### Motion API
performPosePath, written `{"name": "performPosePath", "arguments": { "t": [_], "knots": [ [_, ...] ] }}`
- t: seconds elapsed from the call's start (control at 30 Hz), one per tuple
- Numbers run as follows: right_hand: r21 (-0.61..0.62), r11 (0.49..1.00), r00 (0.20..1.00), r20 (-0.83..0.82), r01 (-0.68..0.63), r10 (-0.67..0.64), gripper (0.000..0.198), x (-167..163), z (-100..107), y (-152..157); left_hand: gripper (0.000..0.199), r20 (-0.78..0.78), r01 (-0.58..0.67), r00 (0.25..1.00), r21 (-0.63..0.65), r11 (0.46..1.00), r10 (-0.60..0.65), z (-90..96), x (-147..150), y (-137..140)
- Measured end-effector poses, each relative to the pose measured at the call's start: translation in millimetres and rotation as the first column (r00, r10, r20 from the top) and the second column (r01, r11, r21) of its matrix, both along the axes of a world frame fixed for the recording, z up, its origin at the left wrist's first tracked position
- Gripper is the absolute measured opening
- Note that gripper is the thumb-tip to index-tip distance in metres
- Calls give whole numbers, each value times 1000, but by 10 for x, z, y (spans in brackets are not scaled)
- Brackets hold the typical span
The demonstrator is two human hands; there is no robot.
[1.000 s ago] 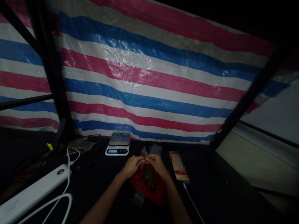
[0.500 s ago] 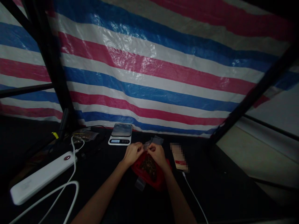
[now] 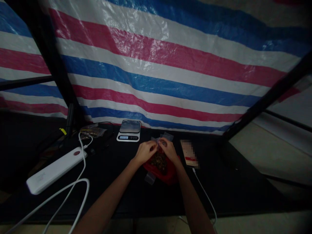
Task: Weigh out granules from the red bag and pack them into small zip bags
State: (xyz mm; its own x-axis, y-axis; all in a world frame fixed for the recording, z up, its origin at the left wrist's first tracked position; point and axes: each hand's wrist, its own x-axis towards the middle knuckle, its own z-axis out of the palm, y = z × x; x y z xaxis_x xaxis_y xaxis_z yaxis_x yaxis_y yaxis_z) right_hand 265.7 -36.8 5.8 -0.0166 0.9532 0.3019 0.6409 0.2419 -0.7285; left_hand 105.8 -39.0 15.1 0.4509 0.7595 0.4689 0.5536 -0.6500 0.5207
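My left hand (image 3: 145, 151) and my right hand (image 3: 168, 150) meet over the far side of a red bag (image 3: 168, 176). Both are closed, fingertips pinching a small clear plastic bag (image 3: 158, 140) between them. Inside the red bag lies a heap of small brownish pieces (image 3: 159, 161), too dark to name. Another clear plastic bag (image 3: 150, 178) pokes out at the near left of the red one. Beyond my right hand more clear plastic bags (image 3: 167, 136) lie on the table.
A digital scale (image 3: 129, 130) stands behind my left hand. To the right lies a phone (image 3: 189, 152) with a white cable (image 3: 205, 191). At left are a white power bank (image 3: 56, 170), its looping cable and a bag of small parts (image 3: 94, 131). A striped tarp (image 3: 156, 71) hangs behind the black table.
The view has tilted upward-to-downward slightly, so the table sits higher in the picture. My hands have come closer together, still pinching the clear bag.
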Motion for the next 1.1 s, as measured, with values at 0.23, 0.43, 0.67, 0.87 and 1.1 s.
{"name": "performPosePath", "arguments": {
  "t": [0.23,0.43,0.67,0.87,1.1],
  "knots": [
    [-97,993,965,-257,-73,46,25,74,-109,80,31,-135,0,991,-34,999,-4,-13,-1,6],
    [-37,999,921,-386,29,-41,19,185,-122,153,62,-45,-95,995,-284,954,86,-66,-87,108],
    [-90,990,846,-531,-110,46,20,8,-96,-26,57,399,76,904,-504,860,154,-265,-43,305],
    [-53,987,929,-349,-149,121,32,68,-162,-314,40,647,389,762,-482,785,19,-255,-1,283],
    [8,965,877,-414,-263,243,45,208,-17,-556,35,633,430,771,-438,789,-69,-107,12,170]
  ]
}}
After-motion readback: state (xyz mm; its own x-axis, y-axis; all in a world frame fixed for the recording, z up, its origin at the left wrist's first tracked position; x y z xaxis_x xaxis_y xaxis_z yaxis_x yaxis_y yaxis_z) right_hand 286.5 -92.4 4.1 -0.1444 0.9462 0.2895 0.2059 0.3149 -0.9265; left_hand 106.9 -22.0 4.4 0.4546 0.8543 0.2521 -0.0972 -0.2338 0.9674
